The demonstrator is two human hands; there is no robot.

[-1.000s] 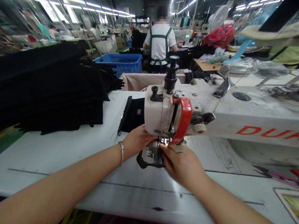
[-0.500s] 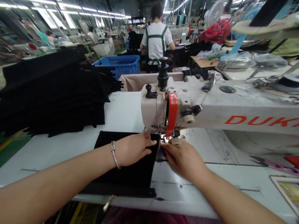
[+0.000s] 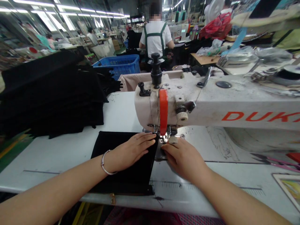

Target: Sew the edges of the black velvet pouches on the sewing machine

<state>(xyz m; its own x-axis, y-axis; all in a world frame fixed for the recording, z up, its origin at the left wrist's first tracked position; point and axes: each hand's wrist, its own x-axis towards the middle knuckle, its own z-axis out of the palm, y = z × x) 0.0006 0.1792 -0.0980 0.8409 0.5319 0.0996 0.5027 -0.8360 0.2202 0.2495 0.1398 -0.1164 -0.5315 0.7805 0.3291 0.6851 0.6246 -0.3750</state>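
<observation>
A black fabric panel point(image 3: 119, 142) lies flat on the white sewing table, its right edge beside the presser foot. My left hand point(image 3: 131, 151) rests on top of it with fingers stretched out toward the needle area. To the right of the needle, my right hand point(image 3: 184, 156) has its thumb and forefinger drawn together close to the metal needle plate point(image 3: 160, 153). What those fingertips hold, if anything, is too small to make out. Above both hands stands the white sewing machine point(image 3: 203, 109) with an orange guard strip point(image 3: 163, 112) in front of its needle.
A tall stack of black fabric pieces point(image 3: 51, 93) sits at the left. Scissors with pink handles point(image 3: 281, 163) lie at the right, near a framed picture point(image 3: 287, 190). Behind the table are a blue crate point(image 3: 119, 64) and a person in a white shirt point(image 3: 156, 39).
My left hand has gone from bent fingers to fingers stretched flat on the panel. My right hand stays almost in place. The view has shifted slightly.
</observation>
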